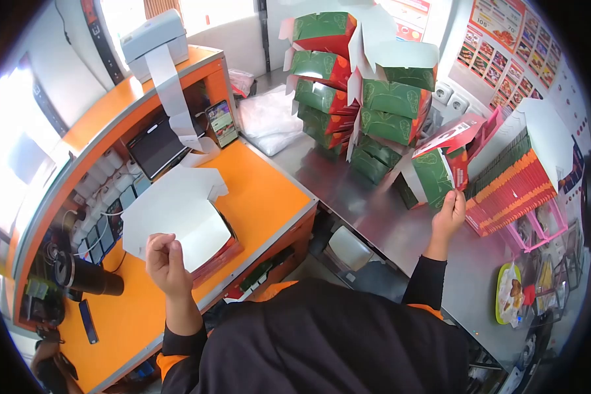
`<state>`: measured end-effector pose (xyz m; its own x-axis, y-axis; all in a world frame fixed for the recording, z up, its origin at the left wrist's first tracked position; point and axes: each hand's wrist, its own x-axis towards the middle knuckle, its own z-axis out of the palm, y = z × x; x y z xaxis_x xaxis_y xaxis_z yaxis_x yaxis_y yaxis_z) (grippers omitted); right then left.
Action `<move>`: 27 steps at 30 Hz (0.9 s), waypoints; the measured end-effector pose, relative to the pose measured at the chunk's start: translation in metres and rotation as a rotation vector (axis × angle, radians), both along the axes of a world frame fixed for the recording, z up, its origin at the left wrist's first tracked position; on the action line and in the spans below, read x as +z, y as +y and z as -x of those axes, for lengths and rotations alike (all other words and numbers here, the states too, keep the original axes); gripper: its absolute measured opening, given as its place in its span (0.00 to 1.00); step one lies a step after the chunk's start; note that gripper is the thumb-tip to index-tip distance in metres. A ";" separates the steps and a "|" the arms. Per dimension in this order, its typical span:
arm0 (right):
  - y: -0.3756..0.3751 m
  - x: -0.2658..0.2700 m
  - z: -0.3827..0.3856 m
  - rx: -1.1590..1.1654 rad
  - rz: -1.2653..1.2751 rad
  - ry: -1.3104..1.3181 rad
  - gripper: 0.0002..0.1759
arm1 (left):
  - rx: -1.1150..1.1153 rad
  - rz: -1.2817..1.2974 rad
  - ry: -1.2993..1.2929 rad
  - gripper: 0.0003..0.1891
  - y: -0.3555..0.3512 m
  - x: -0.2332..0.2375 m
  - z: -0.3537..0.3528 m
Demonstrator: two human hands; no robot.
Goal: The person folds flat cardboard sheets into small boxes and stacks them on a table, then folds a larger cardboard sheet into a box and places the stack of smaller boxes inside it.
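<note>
While my left hand [169, 264] curls at the open white carton [207, 240] on the orange counter [264, 190], hold unclear, my right hand [448, 213] pinches the green carton [433, 177] by its near edge, body lying ahead-left.

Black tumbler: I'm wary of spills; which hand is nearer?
Left: the left hand is right of the black tumbler; the right hand is much farther right, over the metal counter.

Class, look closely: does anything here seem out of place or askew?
The long paper strip looks odd: it trails from the printer down to the orange desk, curling loosely near the upright phone. No obvious spill or damage shows.
</note>
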<state>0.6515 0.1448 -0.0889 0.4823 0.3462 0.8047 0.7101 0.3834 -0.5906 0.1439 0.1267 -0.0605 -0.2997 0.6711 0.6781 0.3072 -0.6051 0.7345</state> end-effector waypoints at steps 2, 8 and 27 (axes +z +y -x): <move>-0.008 0.009 0.001 0.033 0.032 0.026 0.12 | -0.067 0.025 -0.017 0.05 -0.001 0.010 -0.014; -0.051 0.055 0.022 0.111 -0.145 0.174 0.15 | -0.298 0.058 0.153 0.08 0.007 0.022 -0.044; 0.025 0.089 0.283 0.900 -0.020 -0.316 0.31 | -0.315 0.318 -0.719 0.23 0.001 0.038 0.001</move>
<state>0.3684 0.1698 0.0000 -0.1990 0.4662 0.8620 0.2697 0.8717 -0.4091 0.1428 0.1273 -0.0227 -0.3534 0.9219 0.1587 -0.4484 -0.3158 0.8362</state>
